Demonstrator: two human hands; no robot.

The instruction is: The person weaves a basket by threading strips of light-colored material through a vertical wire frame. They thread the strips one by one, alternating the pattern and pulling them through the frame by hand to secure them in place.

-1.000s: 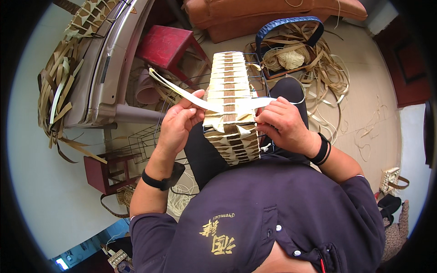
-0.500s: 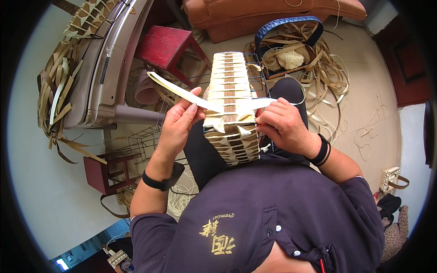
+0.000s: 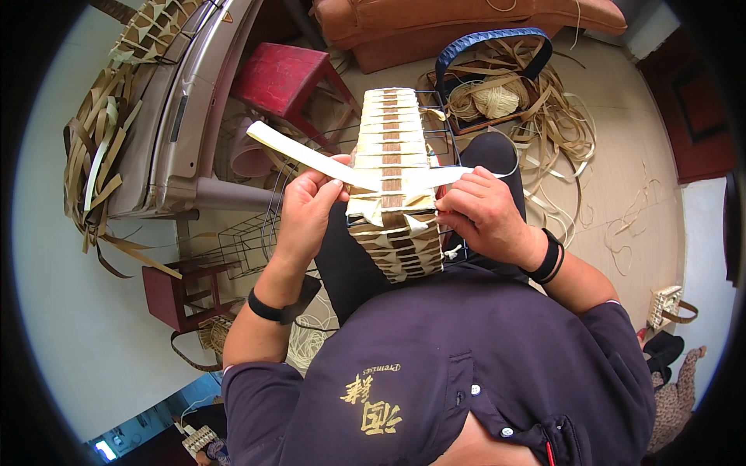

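A narrow woven basket on a dark wire frame rests upon my lap, its sides wrapped in cream strips with a brown woven band down the middle. Across its near part lies a flat cream strip. My left hand is closed, pinching this strip just left of the basket, and its free end points up and left. My right hand is closed at the basket's right edge, fingers curled with the thumb below. Another length of strip passes behind its knuckles; the fingertips are partly hidden.
A red stool stands beyond my left hand, beside a grey-brown table hung with strips. Far right, a blue-handled basket holds cream cord among loose brown strips. Wire frames lie left. Another person's patterned sleeve shows lower right.
My left hand has turned slightly, and the strip's free end has swung a little left and now shows its flat face. My right hand stays put. The other person's sleeve has shifted at lower right.
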